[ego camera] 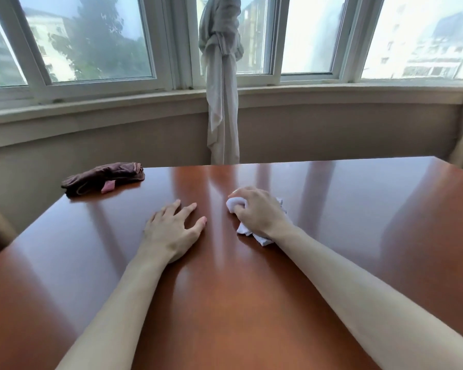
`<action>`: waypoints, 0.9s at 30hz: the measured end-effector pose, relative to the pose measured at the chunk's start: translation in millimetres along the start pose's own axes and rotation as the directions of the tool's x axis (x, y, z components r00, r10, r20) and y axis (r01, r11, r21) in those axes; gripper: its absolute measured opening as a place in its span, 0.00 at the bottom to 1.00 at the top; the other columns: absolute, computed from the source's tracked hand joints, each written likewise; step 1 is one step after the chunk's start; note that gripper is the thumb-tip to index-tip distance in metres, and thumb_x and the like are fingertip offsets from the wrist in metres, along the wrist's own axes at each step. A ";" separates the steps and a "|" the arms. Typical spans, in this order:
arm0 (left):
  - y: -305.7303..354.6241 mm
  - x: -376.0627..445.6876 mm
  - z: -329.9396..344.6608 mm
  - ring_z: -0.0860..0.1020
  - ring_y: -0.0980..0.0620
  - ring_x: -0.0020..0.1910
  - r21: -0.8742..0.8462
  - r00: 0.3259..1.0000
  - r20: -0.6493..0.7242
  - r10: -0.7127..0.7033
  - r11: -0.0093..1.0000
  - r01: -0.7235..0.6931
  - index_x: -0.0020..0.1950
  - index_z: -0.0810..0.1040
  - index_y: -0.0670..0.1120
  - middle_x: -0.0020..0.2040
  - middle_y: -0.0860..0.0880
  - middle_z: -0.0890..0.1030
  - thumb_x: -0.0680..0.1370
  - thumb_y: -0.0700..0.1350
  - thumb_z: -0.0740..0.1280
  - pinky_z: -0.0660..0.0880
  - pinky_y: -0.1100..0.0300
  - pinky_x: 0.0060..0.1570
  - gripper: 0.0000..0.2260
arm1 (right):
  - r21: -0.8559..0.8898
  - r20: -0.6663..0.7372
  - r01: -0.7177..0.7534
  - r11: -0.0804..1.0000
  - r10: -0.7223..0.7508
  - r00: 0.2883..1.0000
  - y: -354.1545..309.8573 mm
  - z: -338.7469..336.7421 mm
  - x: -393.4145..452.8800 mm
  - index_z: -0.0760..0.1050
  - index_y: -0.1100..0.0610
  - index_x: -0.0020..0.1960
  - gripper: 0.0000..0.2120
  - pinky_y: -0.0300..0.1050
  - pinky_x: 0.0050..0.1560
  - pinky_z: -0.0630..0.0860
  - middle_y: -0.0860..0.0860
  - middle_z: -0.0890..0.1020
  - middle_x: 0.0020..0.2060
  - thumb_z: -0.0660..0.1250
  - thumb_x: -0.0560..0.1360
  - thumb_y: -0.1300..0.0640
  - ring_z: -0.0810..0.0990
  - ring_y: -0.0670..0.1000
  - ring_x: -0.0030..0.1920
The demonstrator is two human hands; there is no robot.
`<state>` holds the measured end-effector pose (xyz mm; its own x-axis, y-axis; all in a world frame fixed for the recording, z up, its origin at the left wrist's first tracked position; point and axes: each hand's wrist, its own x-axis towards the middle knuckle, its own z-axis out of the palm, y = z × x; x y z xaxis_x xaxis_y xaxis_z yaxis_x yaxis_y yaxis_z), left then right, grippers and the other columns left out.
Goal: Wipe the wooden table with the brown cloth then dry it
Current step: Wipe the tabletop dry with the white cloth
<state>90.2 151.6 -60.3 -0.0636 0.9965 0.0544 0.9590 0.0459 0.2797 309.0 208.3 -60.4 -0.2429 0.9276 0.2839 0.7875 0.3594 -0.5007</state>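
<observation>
The right hand (259, 209) lay at centre right of the frame, its fingers (238, 194) curled round a crumpled white cloth (245, 228) and pressing it onto the tabletop (358, 222). White folds showed at the fingertips on the hand's left side and beneath the wrist toward the lower right, so the wad ran roughly along the line of the forearm. The left hand (173, 229) rested flat just left of centre, fingers straight and spread, holding nothing, apparently as a brace. The two hands were near each other but apart, with a bare strip of wood between them. The brown cloth (103, 178) lay bunched at the upper left of the frame, at the tabletop's far left corner, its long axis running left to right along the far edge, a small pink tag at its near side. It was well apart from both hands; the left hand was the nearer, and the cloth lay up and to the left of those fingers. Judged from this layout, the brown cloth was set aside and drying was the step in hand. The surface was glossy with window reflections; whether damp remained could not be told. Most unwiped area lay to the right of the white cloth and toward the lower frame, so the next stroke would likely run that way.
</observation>
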 end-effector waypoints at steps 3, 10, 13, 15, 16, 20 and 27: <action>0.3 -4.2 -2.2 0.57 0.47 0.79 0.028 1.000 0.022 0.007 1.000 -0.008 0.80 0.59 0.62 0.82 0.50 0.57 0.80 0.67 0.52 0.53 0.47 0.77 0.28 | 0.010 0.011 0.068 0.998 -0.068 0.998 -14.4 -15.2 -74.9 0.80 0.42 0.50 0.12 0.42 0.57 0.72 0.37 0.80 0.57 0.59 0.75 0.49 0.76 0.40 0.57; -1.8 -5.8 -0.5 0.55 0.47 0.80 0.052 0.999 0.028 0.029 0.998 -0.030 0.81 0.58 0.61 0.82 0.49 0.56 0.80 0.67 0.50 0.51 0.46 0.78 0.29 | 0.018 -0.017 0.062 0.998 -0.062 0.998 -18.4 -26.6 -100.2 0.76 0.42 0.43 0.08 0.45 0.55 0.74 0.36 0.79 0.48 0.59 0.73 0.51 0.76 0.40 0.53; -3.2 -4.9 3.1 0.54 0.47 0.80 0.037 0.999 0.010 0.040 0.999 -0.040 0.80 0.58 0.61 0.82 0.49 0.56 0.80 0.68 0.50 0.50 0.47 0.78 0.30 | -0.002 -0.039 0.025 1.000 -0.025 0.999 -7.3 -19.8 -61.2 0.78 0.43 0.44 0.09 0.46 0.50 0.71 0.37 0.78 0.46 0.60 0.74 0.52 0.76 0.41 0.49; -5.0 -6.0 5.7 0.54 0.48 0.80 0.030 0.999 -0.006 0.052 0.998 -0.052 0.80 0.58 0.62 0.81 0.50 0.57 0.78 0.70 0.48 0.51 0.48 0.78 0.31 | -0.010 -0.042 -0.002 1.000 0.002 0.999 0.8 -9.5 -20.6 0.79 0.43 0.44 0.10 0.45 0.46 0.67 0.40 0.78 0.46 0.60 0.74 0.53 0.75 0.43 0.49; -5.7 -5.4 6.1 0.54 0.49 0.80 0.027 0.998 -0.019 0.053 0.998 -0.053 0.80 0.58 0.62 0.81 0.51 0.57 0.77 0.70 0.47 0.51 0.48 0.78 0.32 | -0.016 -0.047 -0.013 1.000 0.012 0.999 4.2 -3.3 3.9 0.80 0.43 0.44 0.10 0.46 0.45 0.66 0.41 0.79 0.47 0.60 0.74 0.53 0.75 0.44 0.49; -5.9 1.6 6.6 0.49 0.54 0.81 0.026 0.998 -0.039 0.050 0.998 -0.049 0.79 0.56 0.65 0.82 0.57 0.53 0.72 0.74 0.41 0.48 0.51 0.79 0.36 | -0.057 -0.072 -0.046 0.997 0.042 0.997 21.3 22.0 112.3 0.78 0.46 0.38 0.09 0.47 0.43 0.71 0.45 0.81 0.44 0.59 0.69 0.53 0.77 0.52 0.47; -10.6 5.6 10.5 0.46 0.57 0.81 0.028 0.999 -0.024 0.025 0.999 -0.025 0.78 0.53 0.68 0.82 0.60 0.51 0.70 0.75 0.37 0.45 0.53 0.80 0.37 | -0.067 -0.082 -0.123 0.990 0.117 0.990 32.3 44.6 195.6 0.83 0.48 0.47 0.12 0.47 0.45 0.68 0.49 0.83 0.47 0.61 0.71 0.55 0.77 0.56 0.51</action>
<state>82.6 157.4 -73.1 -0.0457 0.9954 0.0841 0.9676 0.0232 0.2514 261.7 405.9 -57.4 -0.1014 0.9517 0.2897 0.8477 0.2350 -0.4756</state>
